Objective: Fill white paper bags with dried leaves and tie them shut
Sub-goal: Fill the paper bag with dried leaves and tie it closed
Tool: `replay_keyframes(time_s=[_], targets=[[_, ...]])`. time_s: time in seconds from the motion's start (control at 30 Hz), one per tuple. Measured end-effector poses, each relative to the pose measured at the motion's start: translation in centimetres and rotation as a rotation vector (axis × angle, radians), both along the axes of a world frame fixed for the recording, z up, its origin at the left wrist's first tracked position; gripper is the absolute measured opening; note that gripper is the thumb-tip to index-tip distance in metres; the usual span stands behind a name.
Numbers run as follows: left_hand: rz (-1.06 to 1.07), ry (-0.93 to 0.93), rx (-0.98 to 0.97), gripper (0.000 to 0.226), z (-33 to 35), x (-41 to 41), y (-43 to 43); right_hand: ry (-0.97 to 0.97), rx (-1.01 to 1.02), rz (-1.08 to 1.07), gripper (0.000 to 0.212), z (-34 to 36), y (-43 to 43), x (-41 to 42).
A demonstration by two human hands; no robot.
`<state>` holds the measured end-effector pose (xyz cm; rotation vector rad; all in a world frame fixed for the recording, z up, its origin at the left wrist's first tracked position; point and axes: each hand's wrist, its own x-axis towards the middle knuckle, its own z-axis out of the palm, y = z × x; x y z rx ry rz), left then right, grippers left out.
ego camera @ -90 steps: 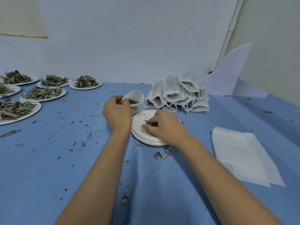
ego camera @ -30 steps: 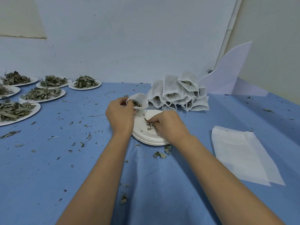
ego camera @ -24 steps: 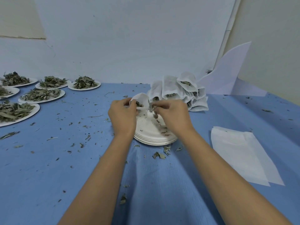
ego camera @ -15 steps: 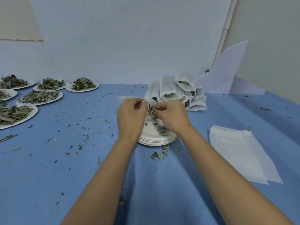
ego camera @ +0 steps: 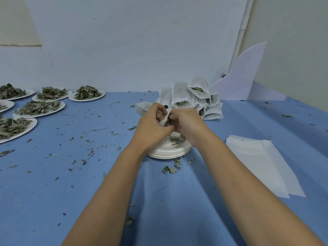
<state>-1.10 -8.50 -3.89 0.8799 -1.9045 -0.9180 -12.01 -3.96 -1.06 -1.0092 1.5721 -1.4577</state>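
Both grips meet at the bag's mouth, above the plate stack.

The left hand (ego camera: 152, 125) grasps the rim of the white paper bag (ego camera: 163, 120), holding it over the stack of paper plates (ego camera: 169, 151). The right hand (ego camera: 188, 124), touching it from the right, pinches dried leaves (ego camera: 167, 122) at the opening. The bag's body runs away leftward behind the left knuckles, so I judge the mouth faces the right hand, the nearer one for pushing leaves in. Filled bags (ego camera: 181, 94) sit just beyond on the desk (ego camera: 88, 174).
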Motion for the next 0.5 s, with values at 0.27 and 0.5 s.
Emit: replay_keyframes(time_s=[0.27, 0.5], targets=[[0.078, 0.133, -0.006, 0.028, 0.0, 0.9, -0.9, -0.084, 0.047, 0.146, 0.027, 1.6, 1.1, 0.9], [0.131, 0.133, 0.005, 0.030, -0.3, 1.1, -1.1, 0.205, 0.030, 0.160, 0.030, 1.6, 1.0, 1.7]])
